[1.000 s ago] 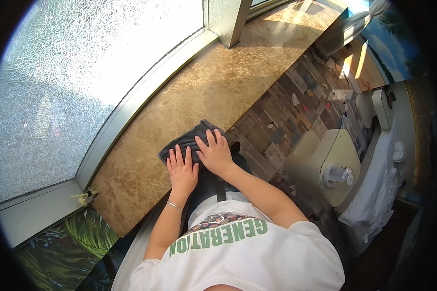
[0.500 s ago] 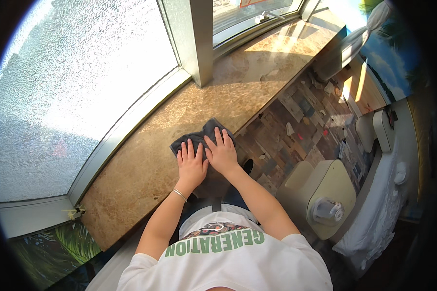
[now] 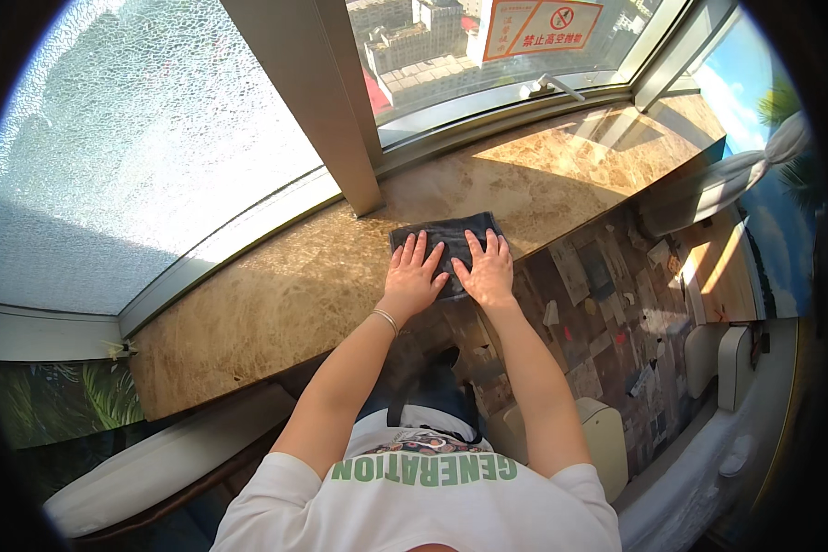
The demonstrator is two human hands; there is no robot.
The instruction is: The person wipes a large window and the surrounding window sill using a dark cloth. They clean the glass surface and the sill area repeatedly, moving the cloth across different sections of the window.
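So, big frosted glass pane in a pale metal frame [image 3: 156,175]: along the person's left.
Brown mottled stone sill [image 3: 239,322]: wide, runs near-left to far-right, sunlit at the far end.
Grey square metal post [image 3: 327,110]: foot just beyond the cloth's left far corner, bare stone between.
Dark grey fabric cloth [image 3: 446,230]: flat on the sill, straight under the fingers; long axis looks side to side, roughly along the ledge. Near edge mostly covered; can't tell from here if it overhangs.
Bare left hand [image 3: 414,279]: on the cloth's left part, fingers spread flat, not gripping; the closer one to the post.
Bare right hand [image 3: 489,274]: right part, fingers straight and parted, just resting; palm by the room-side edge.
Thin silver metal bangle [image 3: 385,320]: left wrist.
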